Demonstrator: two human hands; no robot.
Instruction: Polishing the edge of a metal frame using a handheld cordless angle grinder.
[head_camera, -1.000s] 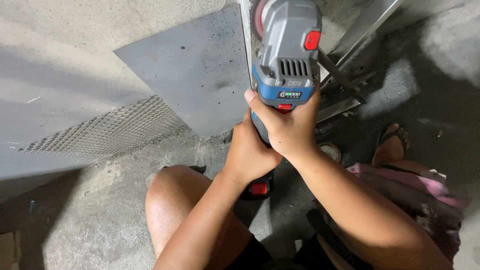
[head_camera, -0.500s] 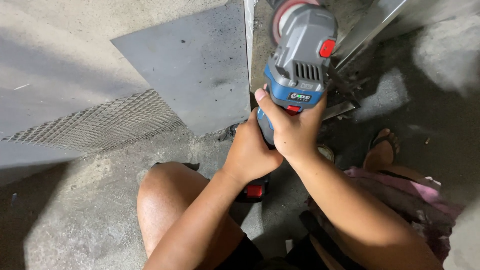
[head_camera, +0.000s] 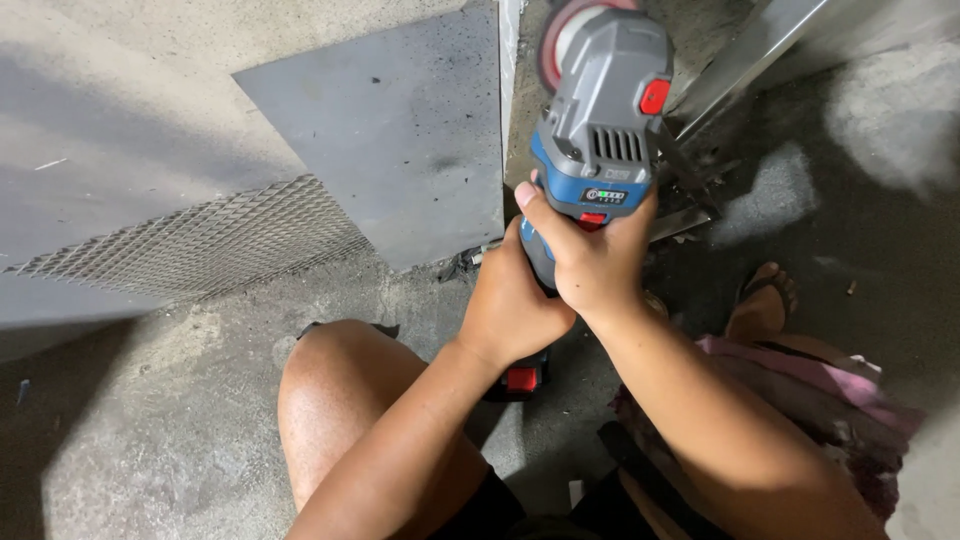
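A grey and blue cordless angle grinder (head_camera: 603, 120) with red buttons points away from me, its blurred reddish disc (head_camera: 562, 40) at the top edge. My right hand (head_camera: 592, 258) wraps the blue body from the right. Below and to the left of it, my left hand (head_camera: 510, 300) grips the handle, whose red-tipped battery end (head_camera: 522, 379) shows under the wrist. The disc sits beside the edge of a thin upright metal strip (head_camera: 510, 70) bordering a flat grey metal sheet (head_camera: 400, 130).
Expanded metal mesh (head_camera: 200, 245) lies at the left on the concrete floor (head_camera: 150, 440). Metal angle bars (head_camera: 745, 55) run to the upper right. My bare knee (head_camera: 340, 400) is below, and a sandalled foot (head_camera: 762, 300) rests at the right.
The grinder and both hands have shifted slightly right and up in the view; the sheet and mesh slid with the camera. The grip is unchanged.
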